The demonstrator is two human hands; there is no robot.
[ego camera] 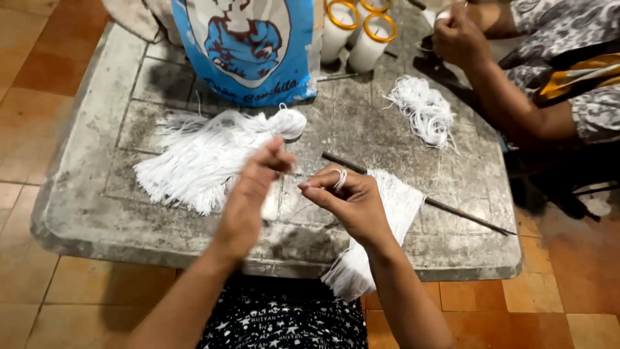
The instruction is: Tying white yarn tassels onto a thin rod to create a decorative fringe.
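My left hand (253,187) is raised over the stone table (90,194), its thumb and fingertips pinched together on what looks like a thin white thread. My right hand (349,197) is beside it with white thread wound around one finger, fingers curled. Behind my left hand lies a big bundle of cut white threads (200,155) tied into a knot at its right end. Under my right wrist a second white thread bundle (381,226) hangs over the table's front edge, lying across a thin dark rod (465,216).
A blue and white plastic bag (248,45) stands at the back. Next to it stand white cylinders with yellow rims (371,39). A loose pile of white thread (423,110) lies at the right. Another person's hand (458,35) works at the far right corner. Orange floor tiles surround the table.
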